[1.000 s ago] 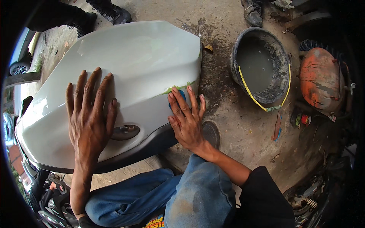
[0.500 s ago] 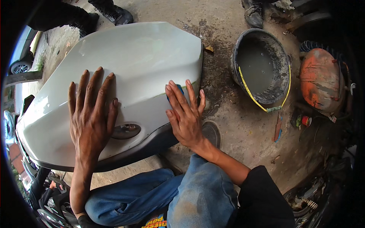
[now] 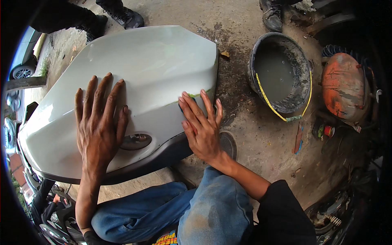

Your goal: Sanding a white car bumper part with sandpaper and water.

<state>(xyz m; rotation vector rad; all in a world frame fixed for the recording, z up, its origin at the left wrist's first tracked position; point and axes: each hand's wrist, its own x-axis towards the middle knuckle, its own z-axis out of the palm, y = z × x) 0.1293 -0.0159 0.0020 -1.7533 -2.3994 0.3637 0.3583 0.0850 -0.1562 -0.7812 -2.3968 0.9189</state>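
Observation:
A white car bumper (image 3: 159, 69) with a dark lower edge lies in front of my knees. My left hand (image 3: 98, 132) rests flat on its left part with the fingers spread, holding nothing. Beside that thumb is an oval dark lamp (image 3: 136, 141) set into the bumper. My right hand (image 3: 204, 136) lies over the bumper's right end, fingers stretched, pressing a thin blue piece (image 3: 180, 107) against the surface. Most of this piece is hidden under the fingers, so its kind is unclear. A yellow-green line (image 3: 173, 102) runs along the crease by the right fingertips.
A black bucket (image 3: 255, 87) of grey water with a yellow handle stands at right. Beyond it sits a worn orange rounded tank (image 3: 342, 87). A narrow brown strip (image 3: 298, 139) lies on the concrete. Another person's boots (image 3: 130, 18) are at the far edge; motorcycle parts (image 3: 335, 216) stand lower right.
My right hand has slid slightly toward me and to the right, baring more of the yellow-green line. My left hand stays at nearly the same place on the bumper.

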